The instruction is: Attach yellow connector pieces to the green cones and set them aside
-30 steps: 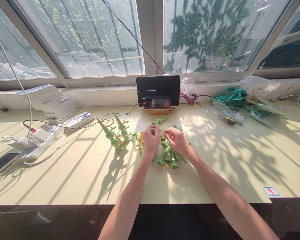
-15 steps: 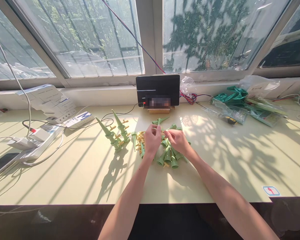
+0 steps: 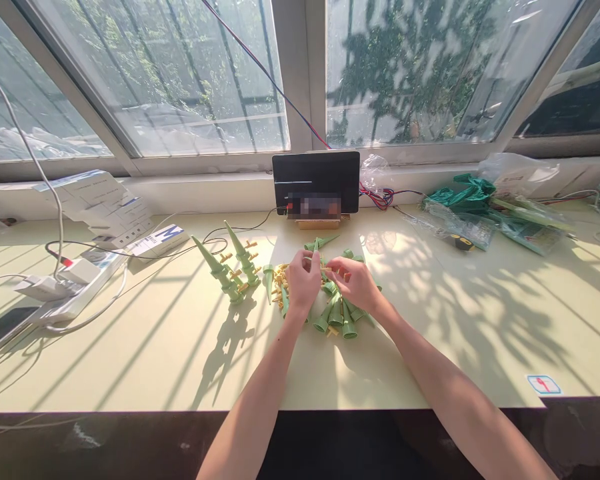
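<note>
My left hand [image 3: 304, 279] is closed around a green plastic plant watering spike, mostly hidden, with only its tip showing above the fingers. Close to its right, my right hand [image 3: 354, 281] pinches a small yellow T-shaped valve, partly covered by the fingertips, against the spike's side. Beneath and around both hands lie several loose green spikes [image 3: 335, 312] and a heap of small yellow valves [image 3: 280, 275]. Two spikes fitted with yellow valves stand upright to the left, a nearer one [image 3: 221, 270] and a farther one [image 3: 243, 255]. Another spike [image 3: 324, 243] lies beyond my hands.
A dark tablet [image 3: 316, 175] on a cardboard stand is at the back. White boxes [image 3: 100, 200], a power strip [image 3: 87, 287] and cables occupy the left. At back right are plastic bags [image 3: 465, 197] and a black-yellow item [image 3: 461, 242]. A numbered sticker [image 3: 544, 384] marks the front right.
My right hand has shifted very slightly left, its fingers closer to the spike in my left hand. The view has tilted a touch; the rest stays put.
</note>
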The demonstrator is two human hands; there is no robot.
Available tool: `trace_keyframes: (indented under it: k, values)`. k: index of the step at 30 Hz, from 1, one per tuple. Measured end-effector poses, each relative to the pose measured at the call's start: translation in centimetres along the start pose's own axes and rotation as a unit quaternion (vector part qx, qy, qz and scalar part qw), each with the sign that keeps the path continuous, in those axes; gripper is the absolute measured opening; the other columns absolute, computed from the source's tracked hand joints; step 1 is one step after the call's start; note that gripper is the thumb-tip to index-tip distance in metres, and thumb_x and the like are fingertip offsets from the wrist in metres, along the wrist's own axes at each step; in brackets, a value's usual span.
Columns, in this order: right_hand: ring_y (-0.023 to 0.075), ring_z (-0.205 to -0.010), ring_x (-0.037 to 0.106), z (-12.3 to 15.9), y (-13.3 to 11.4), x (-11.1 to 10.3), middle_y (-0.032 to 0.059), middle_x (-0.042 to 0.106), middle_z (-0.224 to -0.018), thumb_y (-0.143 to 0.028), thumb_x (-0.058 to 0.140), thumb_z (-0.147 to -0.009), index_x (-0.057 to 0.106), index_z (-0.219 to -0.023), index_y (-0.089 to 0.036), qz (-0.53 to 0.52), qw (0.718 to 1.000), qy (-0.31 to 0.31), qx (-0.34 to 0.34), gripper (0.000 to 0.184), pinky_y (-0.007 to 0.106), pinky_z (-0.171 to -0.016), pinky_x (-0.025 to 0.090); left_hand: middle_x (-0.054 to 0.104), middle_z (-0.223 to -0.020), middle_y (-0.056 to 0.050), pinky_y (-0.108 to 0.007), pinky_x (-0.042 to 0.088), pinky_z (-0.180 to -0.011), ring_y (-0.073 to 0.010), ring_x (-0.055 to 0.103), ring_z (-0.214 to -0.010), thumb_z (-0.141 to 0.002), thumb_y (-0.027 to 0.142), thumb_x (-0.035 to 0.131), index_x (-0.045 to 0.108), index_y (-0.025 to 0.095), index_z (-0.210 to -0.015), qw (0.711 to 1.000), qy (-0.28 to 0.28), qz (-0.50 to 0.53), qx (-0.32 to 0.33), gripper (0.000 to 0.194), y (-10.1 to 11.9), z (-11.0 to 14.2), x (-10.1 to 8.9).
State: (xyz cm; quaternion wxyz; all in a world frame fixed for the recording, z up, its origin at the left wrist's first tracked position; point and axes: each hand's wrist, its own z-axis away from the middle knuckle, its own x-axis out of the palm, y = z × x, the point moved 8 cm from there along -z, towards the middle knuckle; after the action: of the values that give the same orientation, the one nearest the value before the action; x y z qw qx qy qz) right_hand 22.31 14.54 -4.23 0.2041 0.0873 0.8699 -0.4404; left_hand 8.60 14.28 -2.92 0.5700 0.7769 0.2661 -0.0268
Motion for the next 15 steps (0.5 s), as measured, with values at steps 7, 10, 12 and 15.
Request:
trace_keyframes:
  k: [7,10,12,15]
  values:
    - [0.0102,-0.051,0.036,0.06,0.12,-0.03,-0.0017,0.046,-0.054,-0.041,0.043,-0.098,0.05,-0.061,-0.018,0.044,0.999,-0.003,0.004,0.043,0.025,-0.05,0.029,0.052,-0.053,0.003,-0.026,0.037,-0.055,-0.0134,0.048,-0.05,-0.09,0.043,0.053,0.057,0.021,-0.079,1.0,-0.012,0.016,0.015,0.025,-0.01,0.16,0.45]
    - [0.0101,-0.05,0.034,0.04,0.02,-0.1,-0.0018,0.043,-0.052,-0.043,0.039,-0.099,0.042,-0.056,-0.019,0.047,0.999,0.0,0.006,0.049,0.025,-0.05,0.029,0.05,-0.052,0.004,-0.026,0.036,-0.054,-0.0132,0.046,-0.05,-0.09,0.043,0.052,0.057,0.021,-0.079,1.0,-0.016,0.015,0.018,0.025,0.02,0.23,0.57]
    - [0.0103,-0.051,0.036,0.02,-0.13,-0.19,-0.0015,0.045,-0.054,-0.043,0.039,-0.099,0.046,-0.059,-0.019,0.043,0.999,0.005,0.005,0.047,0.025,-0.051,0.03,0.051,-0.053,0.004,-0.026,0.036,-0.055,-0.0132,0.047,-0.051,-0.09,0.043,0.052,0.057,0.021,-0.079,1.0,-0.015,0.013,0.019,0.025,0.06,0.26,0.56]
    - [0.0107,-0.052,0.042,0.06,-0.09,-0.27,-0.0011,0.053,-0.06,-0.042,0.044,-0.098,0.058,-0.077,-0.018,0.027,0.999,0.012,0.017,0.035,0.024,-0.052,0.034,0.053,-0.054,0.003,-0.026,0.037,-0.056,-0.0135,0.048,-0.052,-0.09,0.043,0.052,0.057,0.021,-0.08,1.0,-0.014,0.015,0.016,0.025,0.06,0.25,0.51]
